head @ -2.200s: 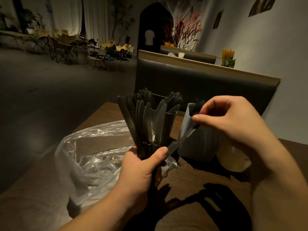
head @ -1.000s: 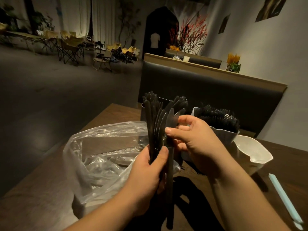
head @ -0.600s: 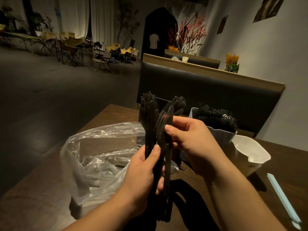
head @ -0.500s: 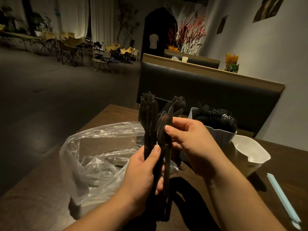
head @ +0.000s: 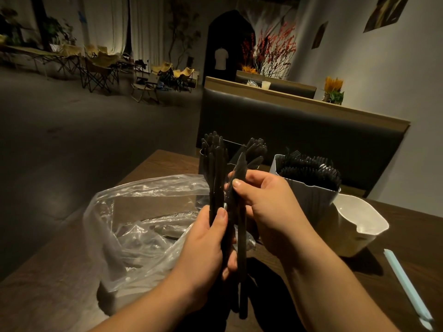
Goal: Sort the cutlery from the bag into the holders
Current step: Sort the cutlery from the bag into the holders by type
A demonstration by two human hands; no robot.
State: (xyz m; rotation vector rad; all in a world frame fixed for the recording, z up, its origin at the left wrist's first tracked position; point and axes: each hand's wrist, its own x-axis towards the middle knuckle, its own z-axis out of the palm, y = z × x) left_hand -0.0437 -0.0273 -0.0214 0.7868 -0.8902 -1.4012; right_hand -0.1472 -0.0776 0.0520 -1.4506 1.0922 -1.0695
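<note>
The work surface is a dark wooden table (head: 60, 271) in a dimly lit dining room, with a padded booth back (head: 299, 130) just beyond its far edge. The item in hand is a bundle of black plastic cutlery (head: 215, 164), held upright above the table's middle, together with one knife (head: 242, 259) set slightly apart on the bundle's right side. These pieces are judged light, thin, somewhat flexible and smooth, so liable to slip or fan out; a single piece is best taken at the neck or upper handle, the bundle around its lower handles. The left hand (head: 203, 245) grips the bundle low, thumb across the front and fingers curled behind, forearm rising from below. The right hand (head: 266, 207) comes in from the right with its wrist bent, thumb and fingertips pinching the knife near its serrated blade. The step is judged to be separating that knife for sorting. A clear plastic bag (head: 134, 236) lies crumpled and open to the left, with a few dark pieces remaining inside. Behind the bundle stands a dark holder (head: 236, 149), partly hidden, with cutlery in it. To the right stands a grey holder (head: 309, 200) packed with black forks, and touching it a white holder (head: 359, 224) whose visible interior shows nothing. A pale blue stick (head: 405, 286) lies near the right edge.
</note>
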